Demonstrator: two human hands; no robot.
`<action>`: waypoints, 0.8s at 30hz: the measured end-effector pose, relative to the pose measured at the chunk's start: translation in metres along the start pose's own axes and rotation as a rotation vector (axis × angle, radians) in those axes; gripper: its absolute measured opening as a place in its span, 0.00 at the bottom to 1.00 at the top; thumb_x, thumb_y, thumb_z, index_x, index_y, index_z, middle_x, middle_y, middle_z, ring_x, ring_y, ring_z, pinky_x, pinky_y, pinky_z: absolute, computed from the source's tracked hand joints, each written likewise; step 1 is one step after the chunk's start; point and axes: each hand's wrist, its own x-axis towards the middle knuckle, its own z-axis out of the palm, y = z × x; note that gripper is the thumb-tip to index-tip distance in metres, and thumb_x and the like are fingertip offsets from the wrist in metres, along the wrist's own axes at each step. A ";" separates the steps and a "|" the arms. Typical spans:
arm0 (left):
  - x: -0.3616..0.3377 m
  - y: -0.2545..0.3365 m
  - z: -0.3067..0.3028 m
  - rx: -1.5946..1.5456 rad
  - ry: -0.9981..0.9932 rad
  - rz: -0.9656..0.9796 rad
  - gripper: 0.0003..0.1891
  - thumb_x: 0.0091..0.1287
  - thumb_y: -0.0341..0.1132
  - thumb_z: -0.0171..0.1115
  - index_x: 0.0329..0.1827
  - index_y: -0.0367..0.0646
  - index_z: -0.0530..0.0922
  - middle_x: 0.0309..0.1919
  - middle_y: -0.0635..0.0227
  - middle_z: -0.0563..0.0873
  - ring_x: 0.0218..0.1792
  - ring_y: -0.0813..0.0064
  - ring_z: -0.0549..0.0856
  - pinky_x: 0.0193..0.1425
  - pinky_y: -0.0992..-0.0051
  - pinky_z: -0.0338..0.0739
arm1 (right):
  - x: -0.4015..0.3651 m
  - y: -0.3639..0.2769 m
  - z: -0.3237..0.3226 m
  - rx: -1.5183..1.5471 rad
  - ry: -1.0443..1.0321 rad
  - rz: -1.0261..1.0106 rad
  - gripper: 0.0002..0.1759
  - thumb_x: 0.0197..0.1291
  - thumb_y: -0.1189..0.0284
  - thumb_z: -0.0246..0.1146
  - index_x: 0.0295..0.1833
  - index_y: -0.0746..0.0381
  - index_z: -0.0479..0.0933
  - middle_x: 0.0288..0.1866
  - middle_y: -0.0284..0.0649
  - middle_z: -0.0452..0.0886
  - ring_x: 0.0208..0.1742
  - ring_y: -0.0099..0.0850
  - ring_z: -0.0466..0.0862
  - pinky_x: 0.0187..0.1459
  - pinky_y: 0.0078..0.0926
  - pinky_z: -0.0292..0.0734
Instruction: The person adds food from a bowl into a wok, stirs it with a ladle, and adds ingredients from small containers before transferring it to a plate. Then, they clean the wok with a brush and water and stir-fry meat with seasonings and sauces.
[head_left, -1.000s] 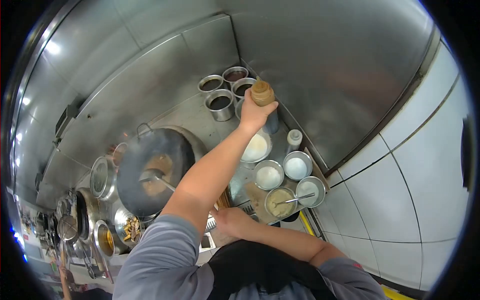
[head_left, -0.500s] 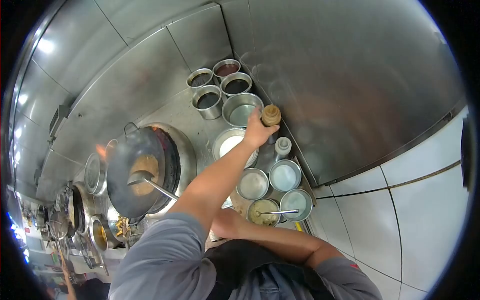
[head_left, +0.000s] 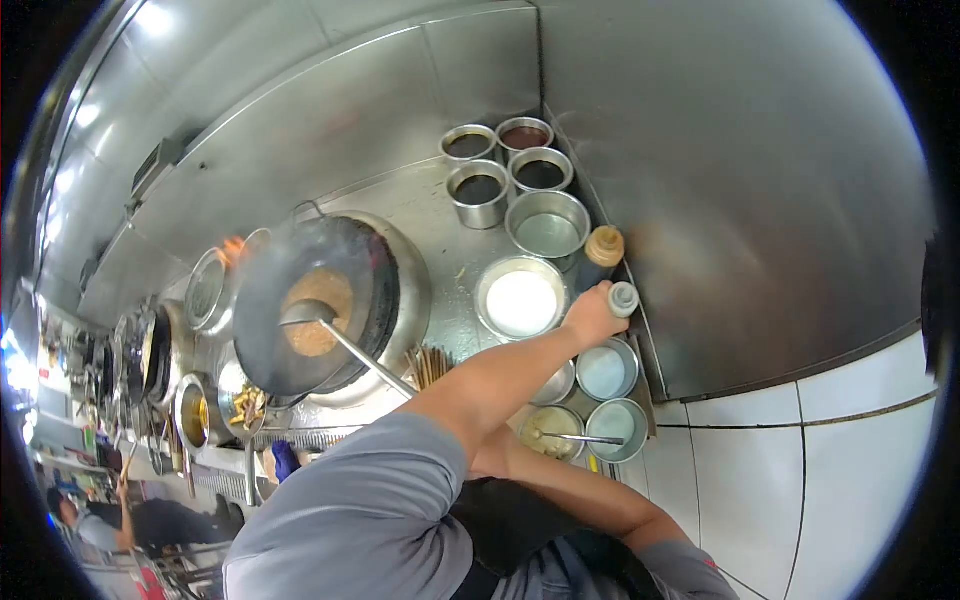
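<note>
My left hand [head_left: 595, 314] is closed around a squeeze bottle with a pale nozzle top [head_left: 623, 299], beside the steel wall. Just behind it stands a second bottle with a brown-stained top [head_left: 604, 246], untouched. My right forearm [head_left: 540, 480] crosses beneath the left arm, which hides the right hand and its fingers. Toward that hidden hand runs the long handle of a ladle [head_left: 365, 358]. The ladle's bowl sits in a dark, smoking wok [head_left: 262, 345], over brownish sauce [head_left: 318, 300].
Steel pots of dark liquid [head_left: 480, 213] stand at the back. A pan of white powder or liquid [head_left: 485, 312] and several bowls [head_left: 638, 440] sit nearer. Flame [head_left: 232, 250] shows behind the wok. A bundle of thin sticks [head_left: 430, 365] is beside my arm. Another person [head_left: 150, 525] is far left.
My left hand has let go of the brown-topped bottle and moved nearer, onto the pale-topped squeeze bottle. The camera view has shifted. The ladle stays in the wok.
</note>
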 end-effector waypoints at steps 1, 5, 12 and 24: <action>-0.006 0.011 -0.013 -0.043 0.053 0.061 0.26 0.46 0.37 0.71 0.47 0.36 0.73 0.45 0.46 0.82 0.49 0.49 0.81 0.56 0.60 0.75 | 0.003 0.017 0.012 -0.003 -0.020 -0.011 0.22 0.62 0.60 0.56 0.57 0.61 0.74 0.55 0.49 0.79 0.59 0.46 0.76 0.59 0.40 0.69; -0.064 0.059 -0.105 -0.086 0.182 0.212 0.26 0.47 0.40 0.72 0.47 0.36 0.75 0.43 0.49 0.83 0.48 0.51 0.82 0.54 0.64 0.76 | 0.023 0.021 0.031 -0.421 -0.189 0.304 0.21 0.62 0.67 0.53 0.57 0.67 0.73 0.48 0.56 0.80 0.49 0.52 0.80 0.51 0.46 0.75; -0.240 0.077 -0.311 -0.341 0.465 -0.104 0.28 0.57 0.47 0.69 0.54 0.38 0.74 0.45 0.60 0.84 0.44 0.68 0.85 0.49 0.66 0.79 | 0.048 0.012 0.035 0.038 0.079 0.137 0.20 0.60 0.73 0.56 0.58 0.69 0.71 0.34 0.47 0.82 0.33 0.41 0.84 0.35 0.40 0.77; -0.324 -0.079 -0.404 0.757 0.294 -0.992 0.29 0.47 0.52 0.70 0.50 0.43 0.82 0.45 0.63 0.87 0.47 0.66 0.86 0.52 0.70 0.80 | 0.077 -0.039 0.048 0.702 -0.129 0.420 0.04 0.61 0.77 0.55 0.33 0.63 0.68 0.23 0.33 0.71 0.13 0.22 0.69 0.14 0.22 0.63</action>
